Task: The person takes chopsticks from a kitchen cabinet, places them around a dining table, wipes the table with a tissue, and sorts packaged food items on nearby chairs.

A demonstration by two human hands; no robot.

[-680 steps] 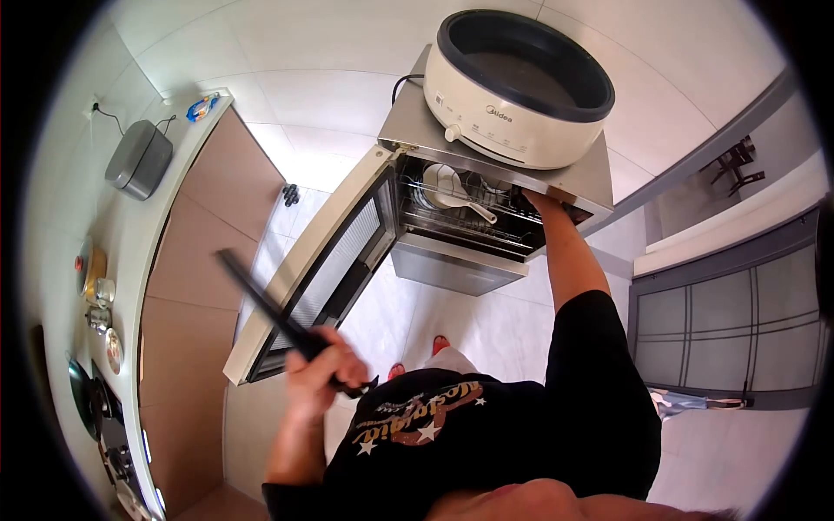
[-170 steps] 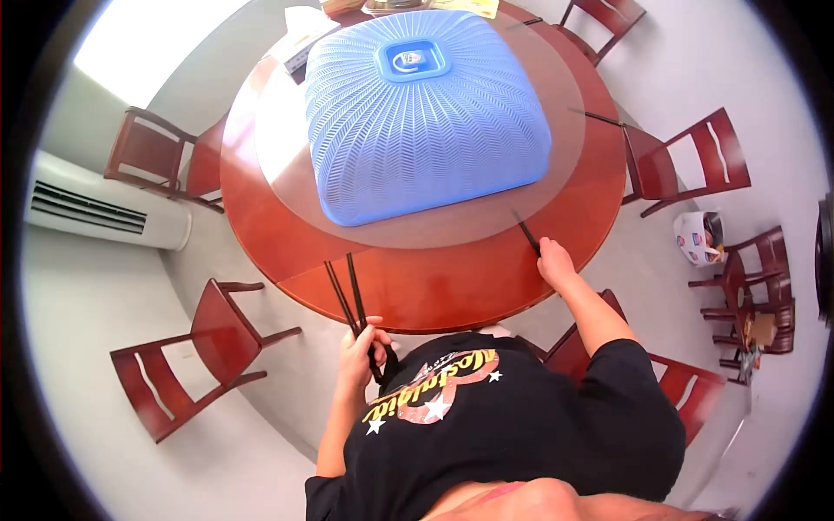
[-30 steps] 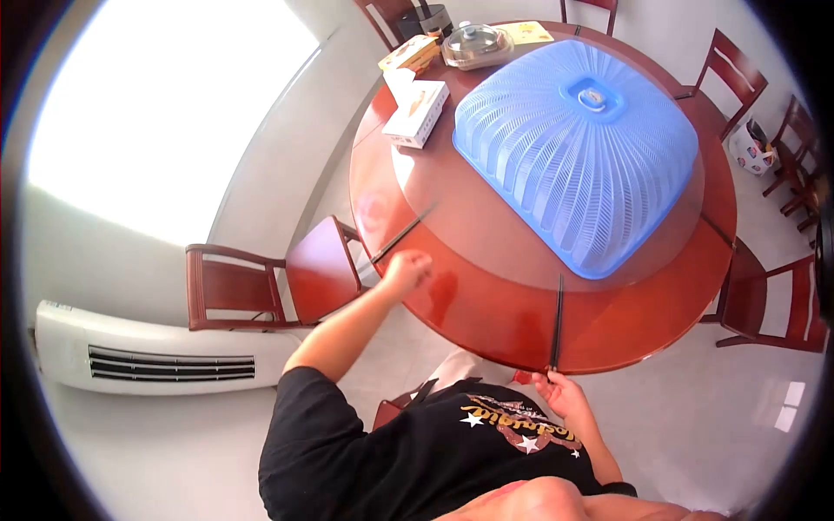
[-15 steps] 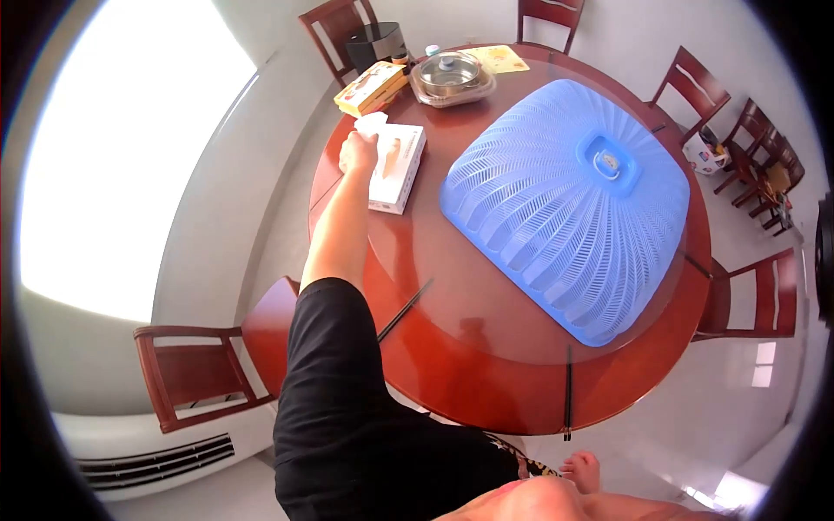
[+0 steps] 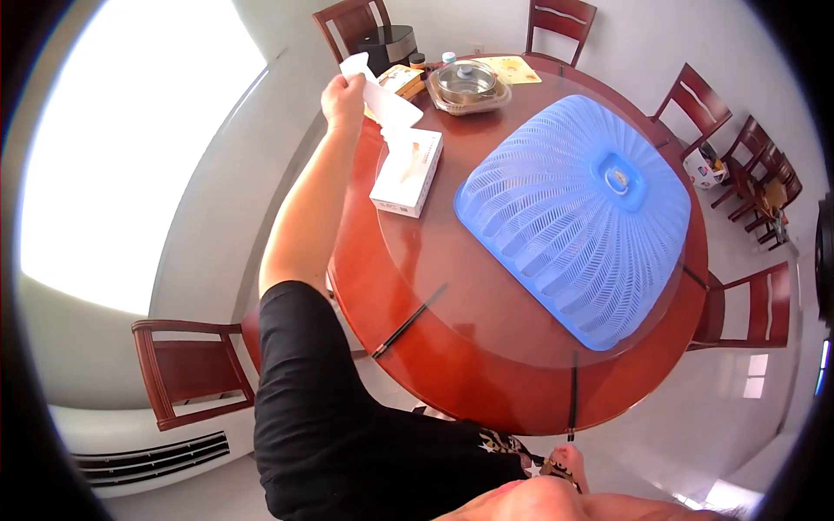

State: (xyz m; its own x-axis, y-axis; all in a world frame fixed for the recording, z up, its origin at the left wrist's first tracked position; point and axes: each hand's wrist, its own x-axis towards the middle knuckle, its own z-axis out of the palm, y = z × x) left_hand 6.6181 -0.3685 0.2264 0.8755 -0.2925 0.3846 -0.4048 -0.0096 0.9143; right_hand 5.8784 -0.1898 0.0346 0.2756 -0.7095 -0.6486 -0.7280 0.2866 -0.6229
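Observation:
My left hand point(image 5: 344, 102) is raised over the far left side of the round table, its fingers pinched on a white tissue point(image 5: 390, 106). The tissue stretches down towards the top of a white tissue box point(image 5: 405, 195); whether its lower end is free of the box I cannot tell. My right hand is not clearly seen: a small patch of bare skin point(image 5: 567, 460) shows below the table's near edge, and I cannot make out whether it is a hand or a foot. Right of the box stands a blue mesh food cover point(image 5: 556, 217).
Behind the box are yellow boxes point(image 5: 401, 80), a lidded glass pot point(image 5: 469, 82) and a black appliance point(image 5: 387, 45). Dark chopsticks point(image 5: 410, 321) lie at the edge of the round wooden table point(image 5: 486, 395). Wooden chairs point(image 5: 193, 372) stand around it.
My left hand has lifted up and left from the box, drawing the tissue out into a long strip. The view has shifted slightly.

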